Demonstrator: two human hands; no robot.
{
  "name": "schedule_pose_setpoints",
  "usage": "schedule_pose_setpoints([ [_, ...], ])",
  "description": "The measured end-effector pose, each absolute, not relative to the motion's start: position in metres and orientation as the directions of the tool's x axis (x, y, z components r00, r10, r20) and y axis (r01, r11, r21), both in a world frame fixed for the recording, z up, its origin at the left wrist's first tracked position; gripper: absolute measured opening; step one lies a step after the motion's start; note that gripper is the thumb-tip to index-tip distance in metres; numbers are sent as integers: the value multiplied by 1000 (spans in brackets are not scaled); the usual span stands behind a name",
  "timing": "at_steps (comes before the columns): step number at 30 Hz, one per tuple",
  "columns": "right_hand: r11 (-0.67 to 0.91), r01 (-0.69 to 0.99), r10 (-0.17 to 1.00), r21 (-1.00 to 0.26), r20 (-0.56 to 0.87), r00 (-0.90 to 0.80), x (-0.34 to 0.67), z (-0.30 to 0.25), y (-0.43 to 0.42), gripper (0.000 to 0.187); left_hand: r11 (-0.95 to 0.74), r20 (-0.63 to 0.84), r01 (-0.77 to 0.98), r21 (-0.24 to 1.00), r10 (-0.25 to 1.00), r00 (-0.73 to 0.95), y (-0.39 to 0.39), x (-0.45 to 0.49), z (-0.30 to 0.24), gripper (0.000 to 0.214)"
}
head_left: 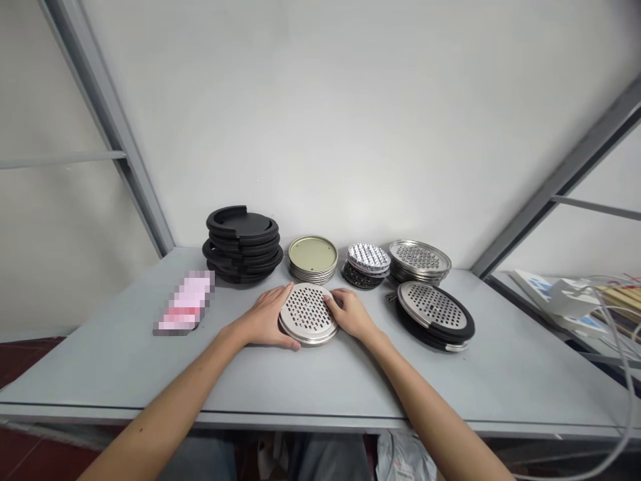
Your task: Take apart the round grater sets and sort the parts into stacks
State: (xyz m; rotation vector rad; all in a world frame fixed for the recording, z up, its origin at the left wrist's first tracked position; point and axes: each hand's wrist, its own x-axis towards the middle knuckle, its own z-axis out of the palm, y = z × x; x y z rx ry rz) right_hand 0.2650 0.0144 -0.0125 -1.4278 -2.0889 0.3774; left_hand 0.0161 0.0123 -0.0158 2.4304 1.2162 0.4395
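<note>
A round metal disc with slotted holes [308, 314] lies near the middle of the table, on what looks like another metal rim. My left hand [268, 317] curves round its left edge, thumb at the front. From the right, my right hand [350, 312] grips the same disc, with the thumb on its top. Just behind it stands a stack of greenish round plates [313, 254]. To the right of that are a pile of spiky silver and black discs [368, 259] and a stack of rimmed perforated discs [420, 259].
Black ring-shaped holders [243, 247] are stacked at the back left. Perforated discs in black holders [435, 314] lie to the right. A blurred pink item [185, 304] rests on the left of the grey table [150, 381]. A white cable [623, 374] hangs at the right edge.
</note>
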Motion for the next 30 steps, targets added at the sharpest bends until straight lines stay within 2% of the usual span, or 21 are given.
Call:
schedule_pose_setpoints([
  [7, 313, 787, 943, -531, 269, -194, 266, -21, 18, 40, -571, 102, 693, 440, 798, 594, 13, 15, -18, 135],
  [30, 290, 782, 947, -551, 284, -151, 266, -29, 25, 36, -601, 112, 686, 410, 780, 616, 11, 17, -15, 133],
])
